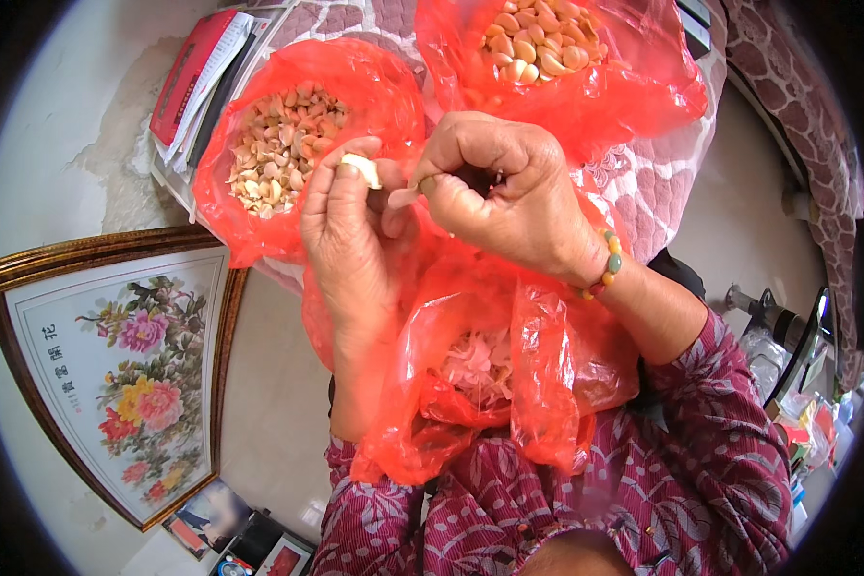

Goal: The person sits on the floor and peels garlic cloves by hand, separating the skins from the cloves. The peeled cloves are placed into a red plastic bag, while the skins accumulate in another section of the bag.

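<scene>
Between the fingertips of my left hand (353, 223) is a pale garlic clove (361, 170). My right hand (500, 191), with a beaded bracelet (612, 261) on its wrist, pinches a thin piece of garlic skin (403, 197) just right of the clove. Under both hands, a red plastic bag (540, 345) on my lap holds papery skins (477, 366). At the left, another red bag (216, 209) contains many small cloves (277, 151) in brownish skins. A third red bag (619, 101) at the top holds larger, smooth cloves (540, 36).
A quilted cloth (648, 191) covers the table beneath the upper bags. Books and papers (196, 79) lie at its left edge. A framed flower picture (219, 317) leans at the left. Assorted household items (810, 425) stand at the far right.
</scene>
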Motion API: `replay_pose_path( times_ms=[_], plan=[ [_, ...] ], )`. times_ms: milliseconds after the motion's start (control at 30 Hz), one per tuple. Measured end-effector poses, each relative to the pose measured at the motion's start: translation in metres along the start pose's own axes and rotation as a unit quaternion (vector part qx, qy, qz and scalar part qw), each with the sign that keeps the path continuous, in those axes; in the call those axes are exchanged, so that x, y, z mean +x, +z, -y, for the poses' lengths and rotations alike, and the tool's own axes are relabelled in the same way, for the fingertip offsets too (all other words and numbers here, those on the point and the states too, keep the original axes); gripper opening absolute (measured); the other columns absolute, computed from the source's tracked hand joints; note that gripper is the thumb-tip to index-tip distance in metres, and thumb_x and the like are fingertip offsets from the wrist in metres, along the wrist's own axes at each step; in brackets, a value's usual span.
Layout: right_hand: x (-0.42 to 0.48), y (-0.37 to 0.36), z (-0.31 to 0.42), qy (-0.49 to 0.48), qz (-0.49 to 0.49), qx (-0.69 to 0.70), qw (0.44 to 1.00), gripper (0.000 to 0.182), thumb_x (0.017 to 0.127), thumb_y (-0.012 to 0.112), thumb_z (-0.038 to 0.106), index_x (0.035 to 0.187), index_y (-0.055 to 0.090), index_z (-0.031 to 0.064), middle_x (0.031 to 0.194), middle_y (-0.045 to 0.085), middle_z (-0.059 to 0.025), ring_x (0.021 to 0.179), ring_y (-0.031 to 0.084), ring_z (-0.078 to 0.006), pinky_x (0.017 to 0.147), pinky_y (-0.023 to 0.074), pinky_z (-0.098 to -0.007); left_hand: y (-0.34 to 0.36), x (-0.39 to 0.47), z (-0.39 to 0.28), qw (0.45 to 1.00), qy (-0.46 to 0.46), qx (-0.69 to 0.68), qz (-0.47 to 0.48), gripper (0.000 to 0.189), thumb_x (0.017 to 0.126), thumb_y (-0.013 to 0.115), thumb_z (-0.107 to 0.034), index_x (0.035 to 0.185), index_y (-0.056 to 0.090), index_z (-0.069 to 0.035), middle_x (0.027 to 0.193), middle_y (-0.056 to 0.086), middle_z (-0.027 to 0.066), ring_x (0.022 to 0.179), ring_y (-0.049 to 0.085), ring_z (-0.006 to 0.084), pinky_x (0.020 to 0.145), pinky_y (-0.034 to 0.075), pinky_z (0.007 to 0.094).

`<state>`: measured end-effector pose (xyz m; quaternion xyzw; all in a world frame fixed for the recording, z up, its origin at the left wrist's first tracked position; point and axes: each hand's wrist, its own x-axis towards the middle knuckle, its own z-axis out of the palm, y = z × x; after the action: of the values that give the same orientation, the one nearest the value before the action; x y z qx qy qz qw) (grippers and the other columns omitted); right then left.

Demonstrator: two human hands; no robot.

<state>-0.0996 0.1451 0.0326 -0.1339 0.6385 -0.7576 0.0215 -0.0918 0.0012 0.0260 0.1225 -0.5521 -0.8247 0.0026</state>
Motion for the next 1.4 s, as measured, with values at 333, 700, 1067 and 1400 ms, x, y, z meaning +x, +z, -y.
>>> replay_pose_path(
  times_ms=[333, 700, 1067, 1400],
  plan=[
    [0.046, -0.059, -0.007, 0.05, -0.244, 0.168, 0.954, 0.015, 0.079, 0.064, 0.007, 0.09, 0.062, -0.0033, 0.072, 0.063, -0.0058, 0.052, 0.049, -0.005, 0.044, 0.034, -0.0187, -0.008, 0.0, 0.001, 0.982, -0.06, -0.078, 0.158, 0.024, 0.096, 0.048, -0.017, 0.115, 0.052, -0.002, 0.079, 0.058, 0.0076, 0.052, 0.046, 0.0077, 0.044, 0.04, 0.0212],
    [0.051, -0.082, -0.015, 0.075, -0.247, 0.255, 0.932, 0.025, 0.083, 0.065, 0.017, 0.099, 0.063, -0.0026, 0.081, 0.063, -0.0031, 0.059, 0.049, -0.0054, 0.046, 0.0311, -0.0179, -0.008, -0.004, -0.002, 0.978, -0.049, -0.076, 0.19, 0.026, 0.093, 0.053, -0.019, 0.112, 0.052, -0.002, 0.079, 0.056, 0.0084, 0.047, 0.041, 0.0061, 0.039, 0.035, 0.0194],
    [0.016, -0.019, -0.016, 0.059, 0.105, -0.045, 0.992, 0.033, 0.075, 0.075, 0.018, 0.104, 0.067, 0.0052, 0.089, 0.064, -0.0006, 0.077, 0.053, -0.0055, 0.067, 0.0455, -0.0217, -0.006, -0.009, -0.015, 0.989, -0.077, -0.013, 0.125, 0.017, 0.092, 0.056, -0.017, 0.096, 0.057, 0.0, 0.066, 0.058, 0.0072, 0.04, 0.04, 0.0044, 0.035, 0.031, 0.0184],
    [0.008, -0.007, -0.017, 0.072, 0.077, 0.011, 0.994, 0.02, 0.081, 0.07, 0.013, 0.097, 0.067, 0.0019, 0.088, 0.062, 0.0007, 0.08, 0.056, -0.0044, 0.07, 0.0479, -0.0198, -0.019, -0.009, -0.011, 0.989, -0.024, 0.083, 0.12, 0.016, 0.09, 0.06, -0.016, 0.084, 0.058, -0.001, 0.064, 0.056, 0.0024, 0.048, 0.045, 0.0036, 0.042, 0.035, 0.0169]
  ],
)
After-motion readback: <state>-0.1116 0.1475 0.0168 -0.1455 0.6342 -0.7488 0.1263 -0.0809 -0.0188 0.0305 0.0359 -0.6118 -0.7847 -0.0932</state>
